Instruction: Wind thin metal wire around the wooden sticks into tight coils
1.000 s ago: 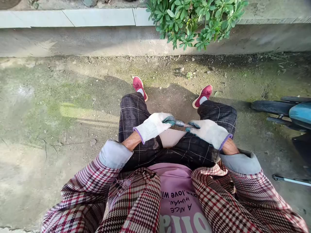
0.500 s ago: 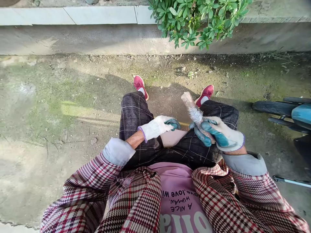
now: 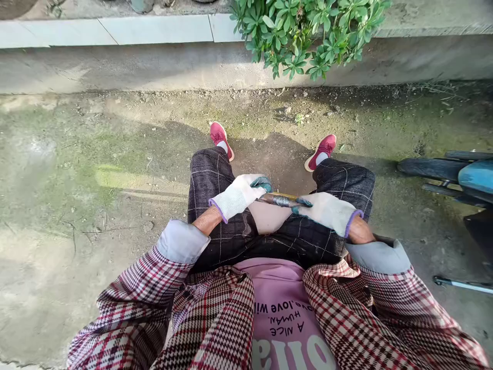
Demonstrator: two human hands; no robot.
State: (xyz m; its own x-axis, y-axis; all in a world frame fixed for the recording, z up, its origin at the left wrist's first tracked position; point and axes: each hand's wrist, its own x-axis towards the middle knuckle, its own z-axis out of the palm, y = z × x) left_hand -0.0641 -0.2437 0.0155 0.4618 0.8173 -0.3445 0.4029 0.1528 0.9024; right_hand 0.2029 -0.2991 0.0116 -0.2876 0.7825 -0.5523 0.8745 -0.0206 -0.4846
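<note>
A short brown stick with a silvery wrapping around its middle lies nearly level above my lap. My left hand, in a white knit glove with teal-coated fingers, is closed around its left end. The other end goes into my right hand, gloved the same way, with its fingers closed and its back turned up. Both ends of the stick are hidden by the gloves. Just behind the stick runs a thin yellow strip. A pale, smooth surface shows between my thighs.
Red shoes rest on mossy bare ground. A low wall with a white tiled edge runs across the front, with a leafy shrub overhanging it. At right are a wheel with a blue cover and a metal rod.
The stick has swung from upright in my right hand to nearly level. My left hand, holding nothing before, has taken its left end. My right hand has turned over and moved left.
</note>
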